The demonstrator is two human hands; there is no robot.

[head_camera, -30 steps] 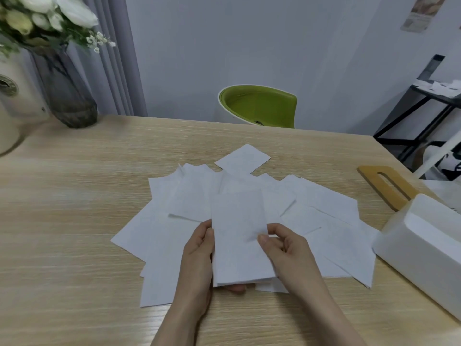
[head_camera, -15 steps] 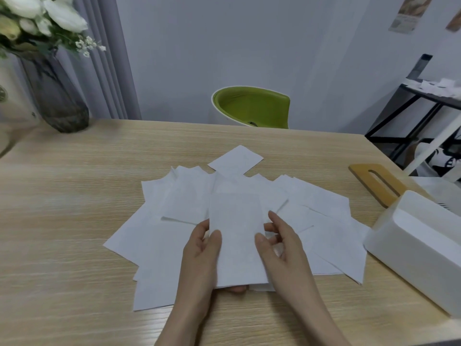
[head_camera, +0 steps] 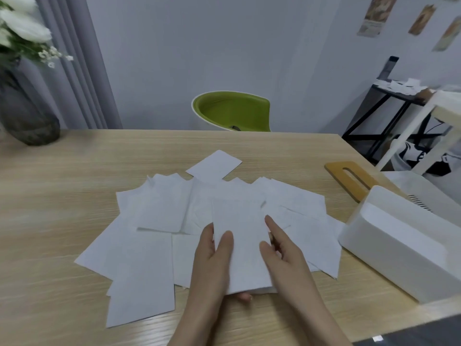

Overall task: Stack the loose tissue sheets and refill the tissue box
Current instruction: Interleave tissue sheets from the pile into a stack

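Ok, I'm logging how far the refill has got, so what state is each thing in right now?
small tissue stack: gathered, held between both hands over the pile.
left hand: grips the stack's left edge.
right hand: fingers straight, against the stack's right edge.
loose tissue sheets: scattered and overlapping on the table.
tissue box: lid off, open.
wooden lid: flat on the table behind the box.

Vase (head_camera: 27, 113) cut by left edge; left hand (head_camera: 212, 265) fingers hidden under tissue stack (head_camera: 240, 245).

A home dining corner: wooden table (head_camera: 74, 171), green chair (head_camera: 232, 111), vase of flowers (head_camera: 25, 108).
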